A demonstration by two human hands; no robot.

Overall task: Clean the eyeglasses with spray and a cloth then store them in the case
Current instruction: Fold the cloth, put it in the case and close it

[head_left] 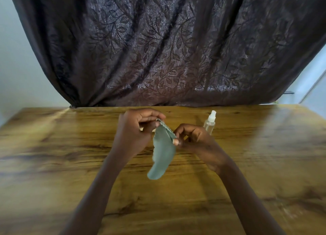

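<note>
Table (53, 164): wooden, bare in front of the person.
Cloth (163, 153): grey-green, hanging in the air between both hands, above the table.
Left hand (135, 127): fingers closed, pinching the cloth's upper corner.
Right hand (192, 137): fingers closed, pinching the cloth's edge.
Spray bottle (210, 122): standing just behind the right hand; clear, contents cannot be told.
Eyeglasses, case: not visible.
Progress: probably early or middle; wiping and storing seem left.
Curtain (167, 49): dark, behind the table.

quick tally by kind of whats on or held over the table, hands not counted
cloth: 1, grey-green, held over the table by the left hand and right hand
spray bottle: 1, clear, standing
eyeglasses: 0 in view
case: 0 in view
total: 2
</note>
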